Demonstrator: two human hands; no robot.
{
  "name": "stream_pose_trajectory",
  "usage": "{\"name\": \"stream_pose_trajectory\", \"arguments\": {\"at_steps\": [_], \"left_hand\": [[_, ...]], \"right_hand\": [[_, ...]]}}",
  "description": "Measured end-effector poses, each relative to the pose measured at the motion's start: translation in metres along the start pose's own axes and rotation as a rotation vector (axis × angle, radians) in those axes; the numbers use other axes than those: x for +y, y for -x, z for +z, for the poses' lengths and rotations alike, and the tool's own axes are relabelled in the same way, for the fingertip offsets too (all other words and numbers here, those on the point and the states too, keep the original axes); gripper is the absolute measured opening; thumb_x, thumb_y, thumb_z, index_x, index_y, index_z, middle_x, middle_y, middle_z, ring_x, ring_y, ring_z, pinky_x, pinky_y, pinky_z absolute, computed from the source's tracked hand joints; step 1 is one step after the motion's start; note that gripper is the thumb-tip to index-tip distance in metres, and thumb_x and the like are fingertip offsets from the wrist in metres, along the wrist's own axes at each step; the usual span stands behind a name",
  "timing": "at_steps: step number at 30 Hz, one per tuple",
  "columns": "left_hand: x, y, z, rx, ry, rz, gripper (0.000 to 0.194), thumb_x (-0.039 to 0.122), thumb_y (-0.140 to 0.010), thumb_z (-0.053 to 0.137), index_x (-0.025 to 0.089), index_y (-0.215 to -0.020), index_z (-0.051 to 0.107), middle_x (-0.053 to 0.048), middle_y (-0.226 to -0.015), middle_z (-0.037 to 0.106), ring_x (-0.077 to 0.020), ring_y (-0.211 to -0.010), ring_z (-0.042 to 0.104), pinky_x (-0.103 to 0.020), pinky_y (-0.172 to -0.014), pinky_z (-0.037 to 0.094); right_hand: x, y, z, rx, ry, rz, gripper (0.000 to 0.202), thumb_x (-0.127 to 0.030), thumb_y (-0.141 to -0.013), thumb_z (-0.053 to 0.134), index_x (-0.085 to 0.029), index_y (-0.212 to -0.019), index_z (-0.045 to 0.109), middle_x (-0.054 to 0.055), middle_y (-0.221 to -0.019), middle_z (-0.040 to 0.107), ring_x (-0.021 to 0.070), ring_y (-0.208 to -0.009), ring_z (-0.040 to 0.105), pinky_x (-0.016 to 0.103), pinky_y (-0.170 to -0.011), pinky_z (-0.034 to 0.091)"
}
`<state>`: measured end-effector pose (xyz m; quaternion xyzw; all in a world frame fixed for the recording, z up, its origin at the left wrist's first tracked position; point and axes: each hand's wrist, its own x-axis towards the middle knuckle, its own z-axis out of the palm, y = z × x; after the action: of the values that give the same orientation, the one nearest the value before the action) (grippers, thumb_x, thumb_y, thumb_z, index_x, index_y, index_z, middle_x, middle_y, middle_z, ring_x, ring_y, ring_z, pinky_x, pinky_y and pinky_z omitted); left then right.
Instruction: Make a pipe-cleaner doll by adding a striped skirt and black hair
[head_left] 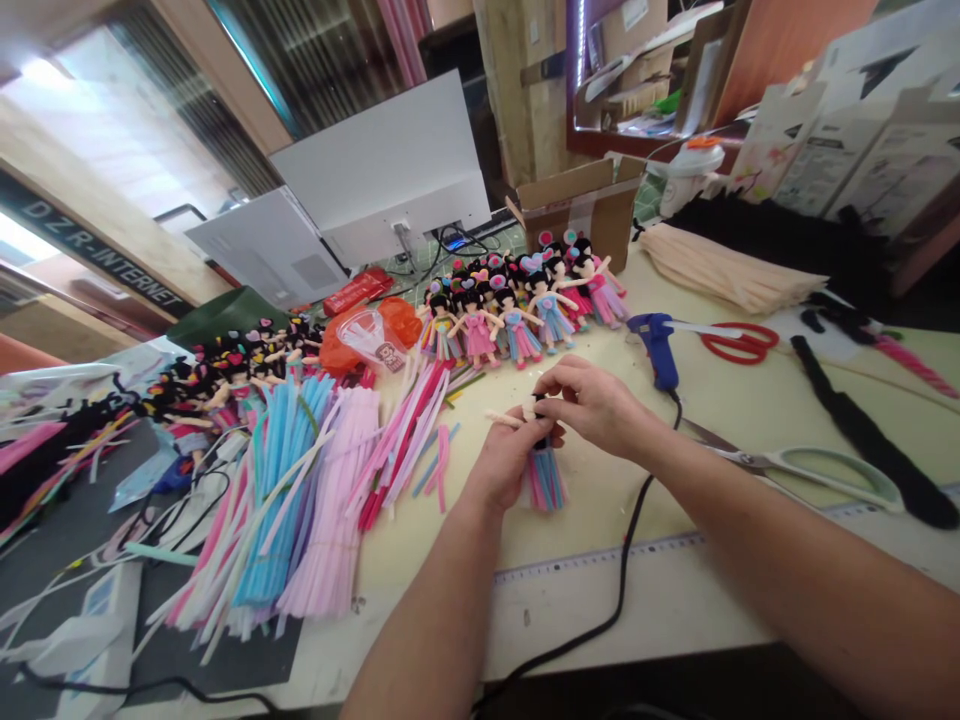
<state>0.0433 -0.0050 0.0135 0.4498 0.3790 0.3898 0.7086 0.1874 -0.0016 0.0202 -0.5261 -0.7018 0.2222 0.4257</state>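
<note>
Near the middle of the table my two hands meet around a small doll (547, 482) with a pink and blue striped skirt. My left hand (511, 452) is closed on the doll's body from the left, and a cream arm of the doll sticks out past it. The fingers of my right hand (581, 400) pinch at the doll's upper part from the right. Fingers hide most of the head and torso. Behind them stands a group of dolls (480, 332) with black hair and coloured dresses.
Pipe cleaner bundles (330, 510) lie left. Right are a blue glue gun (658, 350) with a black cord (628, 550), red scissors (739, 343), large scissors (817, 470) and cream strips (727, 268). A ruler (600, 558) runs along the front; a cardboard box (585, 205) stands behind.
</note>
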Motion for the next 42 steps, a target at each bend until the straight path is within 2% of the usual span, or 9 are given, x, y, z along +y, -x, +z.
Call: {"name": "stream_pose_trajectory", "arguments": {"at_steps": [6, 11, 14, 20, 30, 36, 39, 42], "left_hand": [[0.002, 0.001, 0.0, 0.005, -0.016, 0.018, 0.025, 0.032, -0.061, 0.074, 0.015, -0.075, 0.061, -0.001, -0.07, 0.059, -0.0117, -0.065, 0.054, -0.027, -0.066, 0.044], [0.007, 0.003, -0.002, 0.041, -0.022, 0.026, 0.03, 0.031, -0.062, 0.076, 0.015, -0.084, 0.062, -0.001, -0.072, 0.062, -0.0129, -0.067, 0.058, -0.028, -0.069, 0.045], [0.008, 0.003, -0.002, 0.028, -0.03, 0.011, 0.03, 0.029, -0.062, 0.076, 0.015, -0.085, 0.062, -0.002, -0.073, 0.063, -0.0138, -0.067, 0.06, -0.029, -0.07, 0.045], [0.008, 0.002, -0.001, 0.021, -0.037, 0.037, 0.026, 0.028, -0.062, 0.075, 0.015, -0.079, 0.061, -0.001, -0.071, 0.062, -0.0125, -0.066, 0.058, -0.028, -0.068, 0.045], [0.005, 0.003, -0.002, 0.009, -0.008, 0.039, 0.026, 0.027, -0.063, 0.076, 0.014, -0.08, 0.062, 0.0, -0.069, 0.062, -0.0115, -0.063, 0.058, -0.027, -0.066, 0.043], [0.008, 0.004, -0.003, -0.024, 0.095, -0.02, 0.04, 0.03, -0.06, 0.08, 0.014, -0.093, 0.065, -0.002, -0.075, 0.065, -0.0134, -0.068, 0.061, -0.027, -0.067, 0.044], [0.008, 0.004, -0.006, -0.02, 0.147, -0.05, 0.047, 0.039, -0.063, 0.078, 0.016, -0.1, 0.063, -0.003, -0.078, 0.067, -0.0158, -0.071, 0.062, -0.028, -0.067, 0.045], [0.007, 0.002, -0.009, 0.005, 0.198, -0.075, 0.049, 0.05, -0.065, 0.075, 0.017, -0.098, 0.061, -0.004, -0.078, 0.068, -0.0167, -0.069, 0.063, -0.029, -0.066, 0.047]], "right_hand": [[-0.001, 0.0, 0.001, 0.028, -0.059, 0.0, 0.003, -0.018, -0.074, 0.064, -0.018, -0.077, 0.065, 0.0, -0.079, 0.055, 0.0097, -0.059, 0.047, 0.026, -0.058, 0.039], [0.0, -0.002, -0.001, 0.061, -0.244, 0.023, 0.014, -0.021, -0.08, 0.057, -0.019, -0.089, 0.068, 0.002, -0.081, 0.059, 0.0114, -0.062, 0.052, 0.026, -0.059, 0.044], [-0.001, -0.002, -0.003, 0.085, -0.241, 0.015, 0.015, -0.022, -0.081, 0.056, -0.019, -0.088, 0.069, 0.003, -0.083, 0.06, 0.0121, -0.066, 0.054, 0.026, -0.06, 0.045], [-0.004, 0.001, -0.001, 0.03, -0.218, 0.025, 0.011, -0.024, -0.078, 0.061, -0.019, -0.083, 0.068, 0.001, -0.081, 0.056, 0.0082, -0.055, 0.048, 0.024, -0.051, 0.041], [-0.002, 0.002, 0.003, 0.019, -0.235, 0.024, 0.01, -0.024, -0.078, 0.059, -0.019, -0.08, 0.068, 0.001, -0.08, 0.056, 0.0091, -0.056, 0.05, 0.024, -0.052, 0.041], [-0.005, -0.001, -0.003, 0.159, -0.239, 0.017, 0.021, -0.026, -0.082, 0.053, -0.019, -0.092, 0.07, 0.003, -0.079, 0.06, 0.0134, -0.067, 0.055, 0.027, -0.063, 0.045], [-0.004, -0.003, -0.013, 0.259, -0.224, 0.015, 0.02, -0.028, -0.082, 0.054, -0.019, -0.089, 0.071, 0.003, -0.078, 0.063, 0.0135, -0.066, 0.053, 0.027, -0.061, 0.043], [0.0, -0.006, -0.023, 0.301, -0.217, 0.079, 0.019, -0.029, -0.081, 0.056, -0.018, -0.087, 0.07, 0.001, -0.069, 0.061, 0.0122, -0.059, 0.049, 0.026, -0.054, 0.039]]}}
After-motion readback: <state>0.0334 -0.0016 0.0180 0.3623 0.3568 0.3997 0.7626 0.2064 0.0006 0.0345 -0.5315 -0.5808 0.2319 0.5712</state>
